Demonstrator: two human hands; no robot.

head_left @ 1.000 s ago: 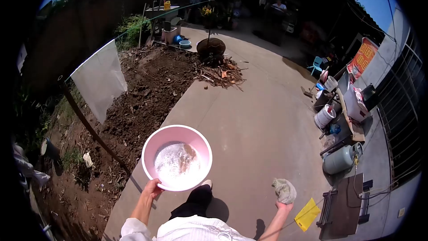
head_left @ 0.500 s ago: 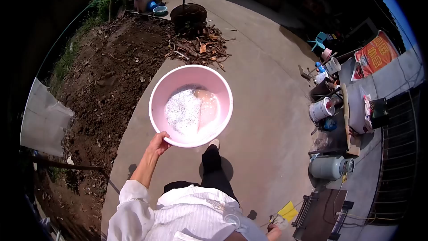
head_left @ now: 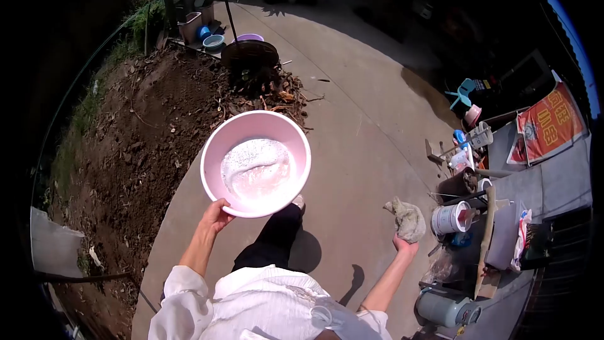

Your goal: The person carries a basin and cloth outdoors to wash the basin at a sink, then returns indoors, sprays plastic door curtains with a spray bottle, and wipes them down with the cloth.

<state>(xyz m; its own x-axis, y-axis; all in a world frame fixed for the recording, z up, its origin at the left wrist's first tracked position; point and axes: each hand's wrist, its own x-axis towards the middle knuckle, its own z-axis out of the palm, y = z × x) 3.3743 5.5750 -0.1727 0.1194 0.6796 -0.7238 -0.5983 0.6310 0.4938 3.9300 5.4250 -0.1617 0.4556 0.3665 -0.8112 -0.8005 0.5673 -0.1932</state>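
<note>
- Pink plastic, our basin (head_left: pixel 255 163) sits at about 11 o'clock of the view, held out over the concrete path (head_left: pixel 365 151), frothy white water pooled in its bottom.
- Half a second back the water sloshed to one side; now it lies flatter, so we judge the basin steadier.
- Our left hand (head_left: pixel 216 215) has its grip clenched on the near rim, forearm stretched forward and slightly raised.
- Our right hand (head_left: pixel 404 244), out of sight a moment ago, has swung forward to 4 o'clock, arm hanging low, its grip closed around a crumpled grey rag (head_left: pixel 407 218).
- A white bucket (head_left: pixel 450 218) stands just beside the rag at 3 o'clock; the soil bed (head_left: pixel 145 132) lies at 9 o'clock.
</note>
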